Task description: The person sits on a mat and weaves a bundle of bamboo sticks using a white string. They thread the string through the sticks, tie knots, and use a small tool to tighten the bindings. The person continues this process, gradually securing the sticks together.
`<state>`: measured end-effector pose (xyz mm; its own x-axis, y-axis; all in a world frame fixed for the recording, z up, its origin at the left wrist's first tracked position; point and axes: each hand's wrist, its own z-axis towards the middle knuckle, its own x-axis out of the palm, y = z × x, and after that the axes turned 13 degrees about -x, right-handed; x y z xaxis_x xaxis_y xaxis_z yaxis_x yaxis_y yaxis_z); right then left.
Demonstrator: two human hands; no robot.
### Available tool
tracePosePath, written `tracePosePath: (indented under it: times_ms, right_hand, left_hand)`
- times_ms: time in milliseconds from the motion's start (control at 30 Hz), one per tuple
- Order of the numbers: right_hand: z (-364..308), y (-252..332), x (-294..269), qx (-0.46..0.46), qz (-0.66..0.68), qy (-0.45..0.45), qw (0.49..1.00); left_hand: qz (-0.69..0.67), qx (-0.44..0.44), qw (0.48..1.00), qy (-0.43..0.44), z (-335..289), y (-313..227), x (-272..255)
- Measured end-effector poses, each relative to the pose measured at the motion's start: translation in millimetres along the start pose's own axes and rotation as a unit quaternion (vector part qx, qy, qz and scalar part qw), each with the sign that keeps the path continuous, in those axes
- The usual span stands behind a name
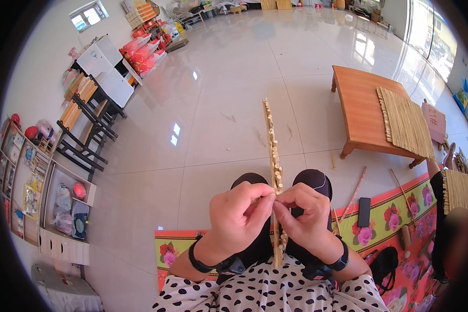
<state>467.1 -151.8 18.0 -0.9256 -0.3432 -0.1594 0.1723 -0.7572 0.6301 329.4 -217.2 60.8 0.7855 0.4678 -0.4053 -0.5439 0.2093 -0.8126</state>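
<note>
A mat of pale dry stalks (273, 156) stands edge-on between my knees, its cut stalk ends in a narrow row running away from me. My left hand (243, 209) is closed in a pinch at the mat's upper edge, thumb against forefinger. From the other side my right hand (305, 212) pinches at the same spot, and the fingertips of both hands nearly meet. Whatever lies between the fingertips is too small and hidden to make out. Part of the mat's near end shows below the hands.
A low wooden table (361, 104) at the right bears another stalk mat (406, 122). On the flowered floor cloth (382, 216) lie a black phone (364, 211) and thin sticks (354, 192). Someone sits at the far right beside a further stalk mat (458, 191). Chairs (86, 122) stand left.
</note>
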Motion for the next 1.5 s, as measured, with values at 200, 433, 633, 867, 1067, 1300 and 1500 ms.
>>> tracePosePath:
  times_ms: [200, 433, 633, 867, 1067, 1300, 1500]
  right_hand:
    - [0, 1, 1, -0.004, -0.020, -0.032, 0.999]
    - [-3, 1, 5, -0.018, -0.033, -0.057, 0.998]
    - [-2, 0, 5, -0.024, -0.034, -0.077, 0.996]
    - [-2, -1, 6, -0.042, -0.050, -0.084, 0.994]
    - [-1, 1, 5, -0.049, -0.065, -0.085, 0.993]
    - [-2, 0, 5, -0.061, -0.078, -0.090, 0.991]
    - [-3, 0, 4, -0.067, -0.081, -0.089, 0.990]
  left_hand:
    - [0.087, 0.111, 0.989, -0.041, -2, 3, 8]
    - [0.115, 0.157, 0.977, -0.092, 0, 1, 19]
    - [0.113, 0.145, 0.980, -0.083, 0, -2, 21]
    - [0.114, 0.160, 0.976, -0.093, 1, -2, 22]
    - [0.117, 0.152, 0.978, -0.085, 1, -3, 21]
    - [0.118, 0.135, 0.981, -0.072, -1, -7, 20]
    - [0.112, 0.133, 0.982, -0.068, -1, -7, 20]
